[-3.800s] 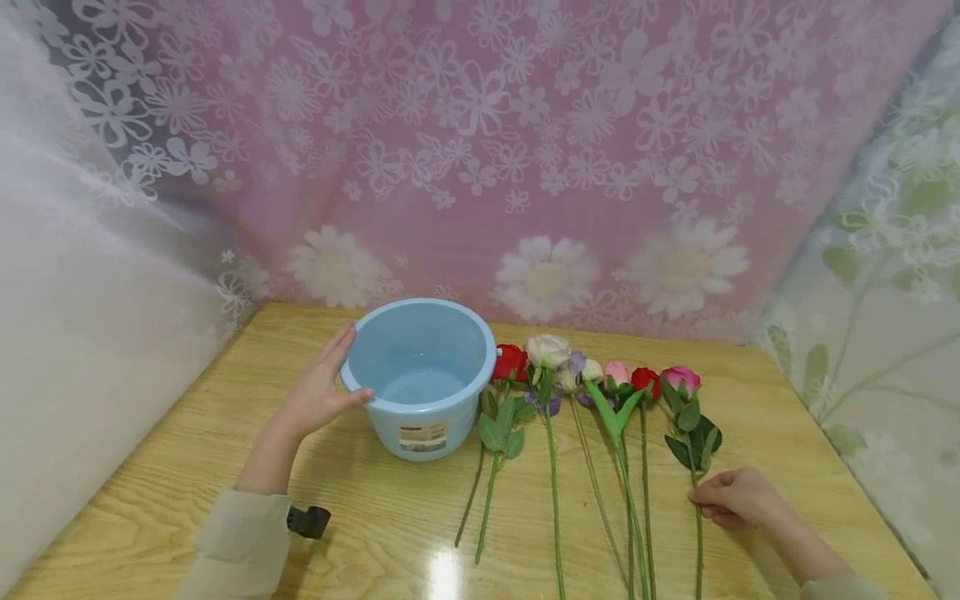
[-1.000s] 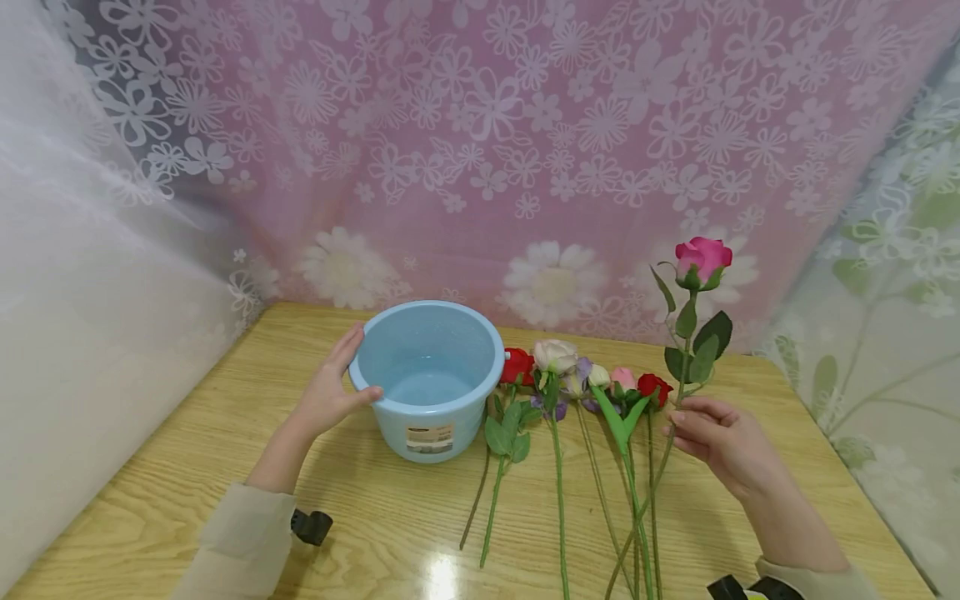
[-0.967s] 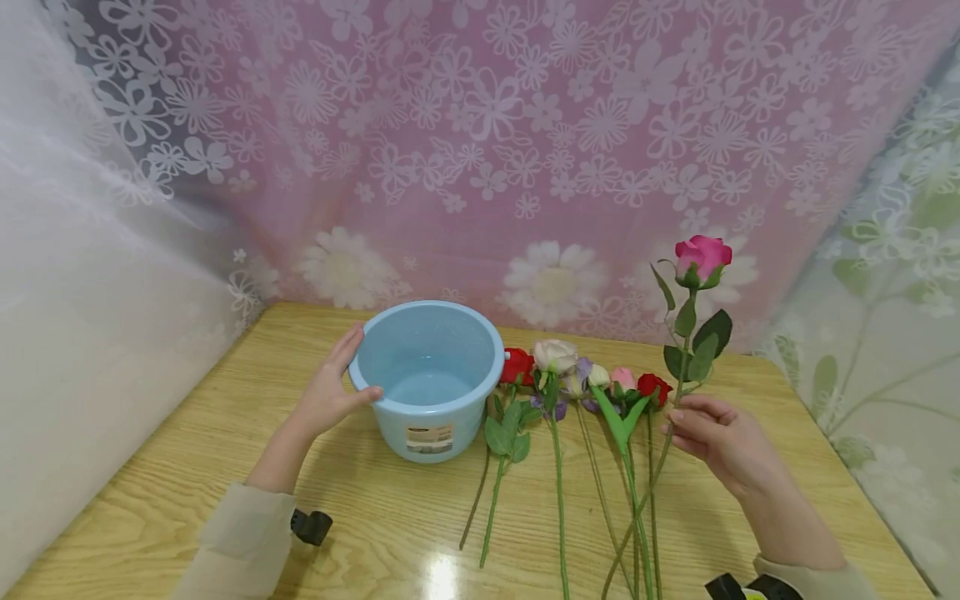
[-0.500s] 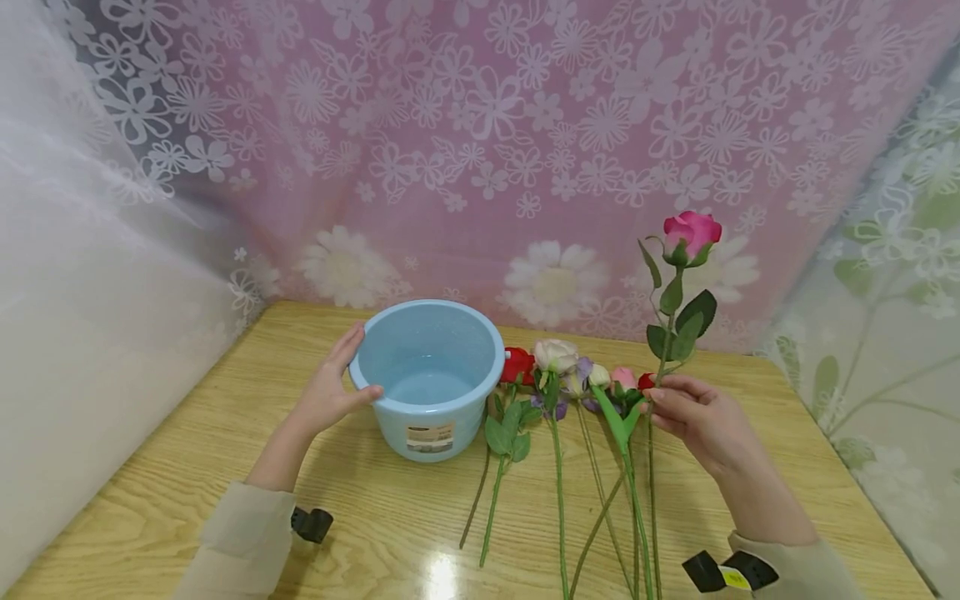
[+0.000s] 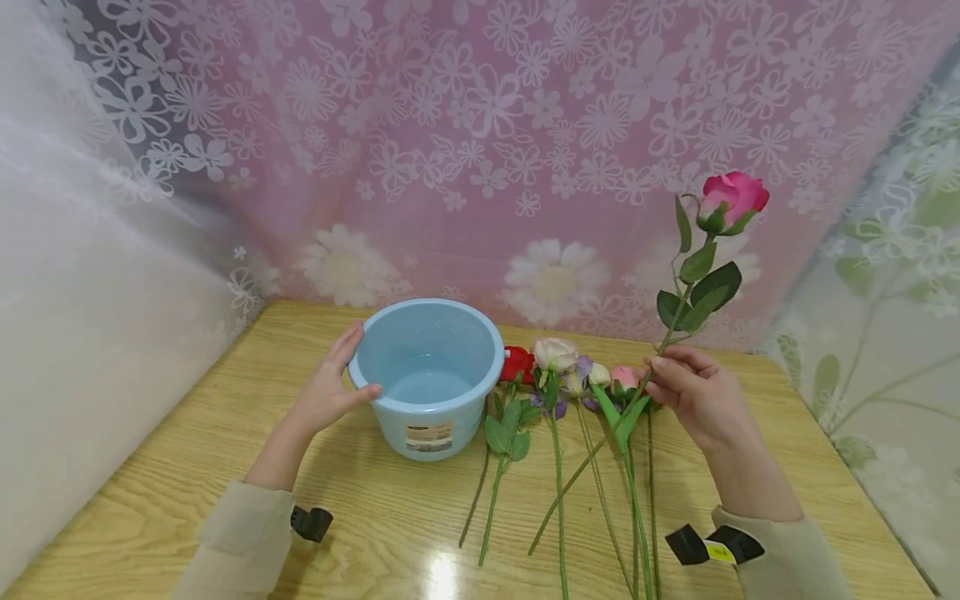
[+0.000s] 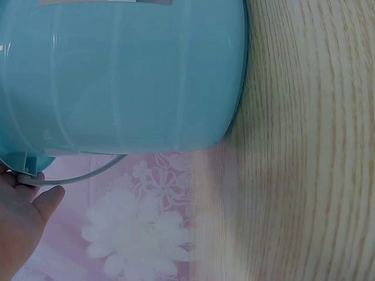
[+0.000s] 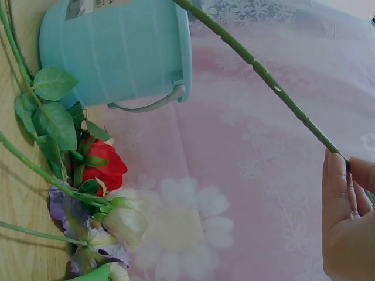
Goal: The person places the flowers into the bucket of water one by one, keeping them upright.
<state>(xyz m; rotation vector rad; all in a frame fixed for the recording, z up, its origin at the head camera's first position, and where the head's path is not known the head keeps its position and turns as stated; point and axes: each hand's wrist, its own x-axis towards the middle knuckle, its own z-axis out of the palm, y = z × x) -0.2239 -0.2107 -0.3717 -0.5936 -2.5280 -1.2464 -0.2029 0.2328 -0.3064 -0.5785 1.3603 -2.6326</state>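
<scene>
The right hand (image 5: 708,408) pinches the rose (image 5: 699,263), its stem (image 5: 579,472) now nearer the bucket (image 5: 427,407) by the left hand (image 5: 322,396). That hand lies spread.

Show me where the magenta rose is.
Right side of the head view: the right hand holds the magenta rose, right of the light blue plastic bucket.

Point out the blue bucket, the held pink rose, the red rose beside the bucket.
Blue bucket (image 5: 429,337), head view: inner back wall.
Pink rose (image 5: 738,196), head view: bloom.
Red rose (image 7: 108,171), right wrist view: petals.
</scene>
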